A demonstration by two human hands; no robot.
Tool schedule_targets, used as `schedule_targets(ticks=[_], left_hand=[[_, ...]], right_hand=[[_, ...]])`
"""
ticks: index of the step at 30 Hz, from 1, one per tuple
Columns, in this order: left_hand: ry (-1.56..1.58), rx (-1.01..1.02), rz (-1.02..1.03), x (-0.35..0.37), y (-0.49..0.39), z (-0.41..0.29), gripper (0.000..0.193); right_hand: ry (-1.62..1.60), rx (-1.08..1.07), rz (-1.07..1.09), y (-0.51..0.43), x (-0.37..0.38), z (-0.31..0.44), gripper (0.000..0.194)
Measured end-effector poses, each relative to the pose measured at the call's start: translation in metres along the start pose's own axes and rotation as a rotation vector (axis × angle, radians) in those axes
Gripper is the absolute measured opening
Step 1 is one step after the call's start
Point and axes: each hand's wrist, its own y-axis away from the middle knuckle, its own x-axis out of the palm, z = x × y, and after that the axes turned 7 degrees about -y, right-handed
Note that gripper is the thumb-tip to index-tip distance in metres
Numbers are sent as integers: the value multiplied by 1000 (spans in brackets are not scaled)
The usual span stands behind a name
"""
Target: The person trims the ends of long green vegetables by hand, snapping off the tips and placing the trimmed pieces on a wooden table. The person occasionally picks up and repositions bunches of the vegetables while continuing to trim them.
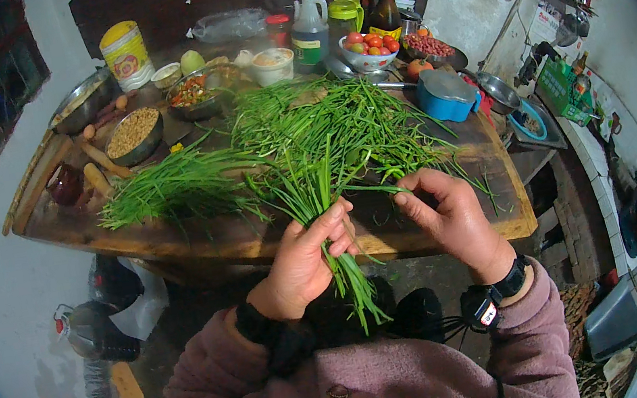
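Note:
My left hand (pixel 311 255) is closed around a bunch of long green chives (pixel 318 196), held upright over the near edge of the wooden table (pixel 226 236); the lower ends hang below my fist. To the right, my right hand (pixel 449 214) pinches the end of one green blade (pixel 375 188) between thumb and forefinger, and that blade reaches back to the bunch. Beyond my hands lies a large loose heap of chives (pixel 307 115). A tidier pile of chives (pixel 176 185) rests on the table to the left. Some green peppers (pixel 394 170) show by the heap's near side.
Behind the heap stand a bowl of tomatoes (pixel 374 52), a plastic jug (pixel 310 32) and a bowl of chopped vegetables (pixel 194 97). A metal bowl of pale grains or beans (pixel 133 134) is at left. A blue container with a lid (pixel 445 94) sits near the right edge.

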Motion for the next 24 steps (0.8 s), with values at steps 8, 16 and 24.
schedule_targets(ticks=[8,16,24], left_hand=[[68,80,14,0,-1,6,25],[104,77,33,4,4,2,21],[188,118,60,0,3,-3,15]], right_hand=[[115,-95,175,13,22,11,16],[83,-174,344,24,28,10,17],[28,-21,433,38,-12,2,15]])
